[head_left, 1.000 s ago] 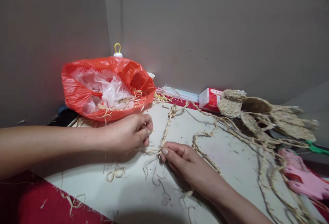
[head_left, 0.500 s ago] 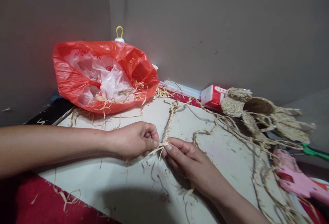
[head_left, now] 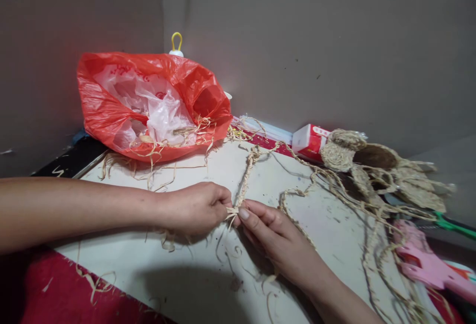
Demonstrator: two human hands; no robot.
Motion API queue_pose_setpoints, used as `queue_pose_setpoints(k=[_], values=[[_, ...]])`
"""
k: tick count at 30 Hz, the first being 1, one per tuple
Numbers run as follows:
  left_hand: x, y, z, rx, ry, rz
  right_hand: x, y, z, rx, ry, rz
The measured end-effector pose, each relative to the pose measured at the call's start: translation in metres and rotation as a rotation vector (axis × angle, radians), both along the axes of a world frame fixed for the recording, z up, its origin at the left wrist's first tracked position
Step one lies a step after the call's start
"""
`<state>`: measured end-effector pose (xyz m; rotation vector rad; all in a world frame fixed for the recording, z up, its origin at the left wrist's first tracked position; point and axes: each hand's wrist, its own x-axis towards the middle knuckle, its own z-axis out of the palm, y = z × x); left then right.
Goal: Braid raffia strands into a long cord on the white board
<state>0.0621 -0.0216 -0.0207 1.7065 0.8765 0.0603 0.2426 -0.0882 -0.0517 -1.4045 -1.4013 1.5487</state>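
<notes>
A pale straw braid [head_left: 245,181] runs from the back of the white board down to my hands, its loose strands fanning out at the near end. My right hand [head_left: 273,230] pinches that end between thumb and fingers. On the other side, my left hand [head_left: 199,207] is closed with its back turned up, gripping straw strands that come off the braid. Its fingertips are mostly hidden. From the braid's far end, a longer plaited cord trails right across the board [head_left: 208,274].
A red plastic bag [head_left: 96,116] with straw scraps stands behind my left hand. At the right lie woven straw pieces [head_left: 338,153], a red and white packet [head_left: 310,140], a pink glue gun [head_left: 420,259] and a green-handled tool [head_left: 453,224]. Straw bits litter the board.
My left hand has rolled over so its back faces up, and its fingers have closed further around the strands. The right hand keeps its pinch on the braid.
</notes>
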Motion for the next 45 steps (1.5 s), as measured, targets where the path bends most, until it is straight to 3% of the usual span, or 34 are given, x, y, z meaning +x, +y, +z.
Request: queue_pose_setpoints(k=[3, 10, 13, 17, 24, 29, 35, 40, 45], values=[[0.002, 0.001, -0.002, 0.135, -0.035, -0.036, 0.001, 0.000, 0.000, 0.034, -0.043, -0.003], [-0.005, 0.006, -0.005, 0.118, -0.146, -0.112, 0.002, 0.000, -0.003, 0.061, -0.036, -0.010], [-0.006, 0.006, -0.007, 0.271, -0.172, -0.136, 0.002, -0.001, -0.004, 0.056, -0.026, -0.017], [-0.004, 0.003, -0.009, 0.492, -0.150, -0.141, 0.000, -0.002, -0.001, 0.043, 0.004, -0.010], [-0.001, 0.003, -0.003, 0.495, -0.091, -0.145, 0.000, -0.002, 0.003, 0.103, -0.087, 0.015], [0.000, 0.005, 0.003, 0.597, -0.006, -0.177, -0.004, 0.000, 0.007, 0.218, -0.231, 0.017], [0.006, 0.003, 0.012, 0.659, 0.121, -0.214, -0.013, -0.001, 0.010, 0.238, -0.331, -0.085], [0.009, -0.010, 0.016, 0.612, 0.208, -0.166, -0.017, -0.006, 0.007, 0.091, -0.085, -0.198], [0.008, -0.027, 0.009, 0.608, 0.151, -0.185, -0.023, -0.010, 0.001, -0.097, 0.271, -0.309]])
